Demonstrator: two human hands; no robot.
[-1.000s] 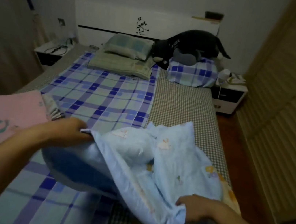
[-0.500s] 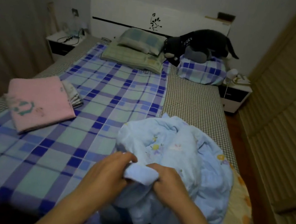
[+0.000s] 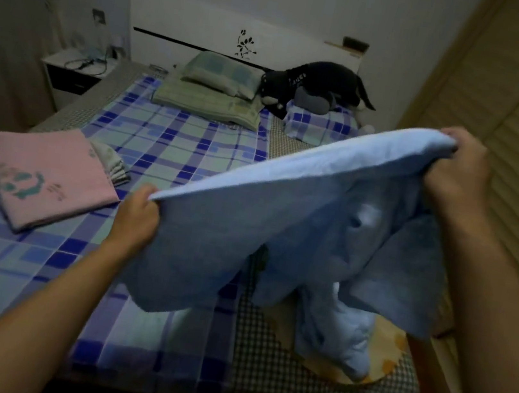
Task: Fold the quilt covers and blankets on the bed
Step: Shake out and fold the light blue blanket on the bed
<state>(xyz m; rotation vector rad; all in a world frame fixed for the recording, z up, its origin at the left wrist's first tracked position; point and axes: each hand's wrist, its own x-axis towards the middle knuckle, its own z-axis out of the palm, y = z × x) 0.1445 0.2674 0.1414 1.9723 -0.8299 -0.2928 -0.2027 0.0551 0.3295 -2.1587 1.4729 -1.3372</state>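
A single head-worn camera looked forward and down from the foot edge of the bed [image 3: 170, 156] toward the headboard [image 3: 241, 38]. It sat close above both forearms, taking in the bed's full length and the right-side wall.

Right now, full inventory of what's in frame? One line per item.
light blue quilt cover: 1, light blue, held stretched above the bed's right side, lower part hanging
pink folded blanket: 1, pink, left side of bed
grey folded cloth: 1, grey, tucked behind the pink one
plaid sheet: 1, blue-green check, over bed's left part
pillows: 2 green stacked, 1 blue plaid to their right
black plush toy: 1, on the plaid pillow
nightstand: 1, white, left of headboard
left hand: grips cover's lower corner
right hand: grips cover's raised corner
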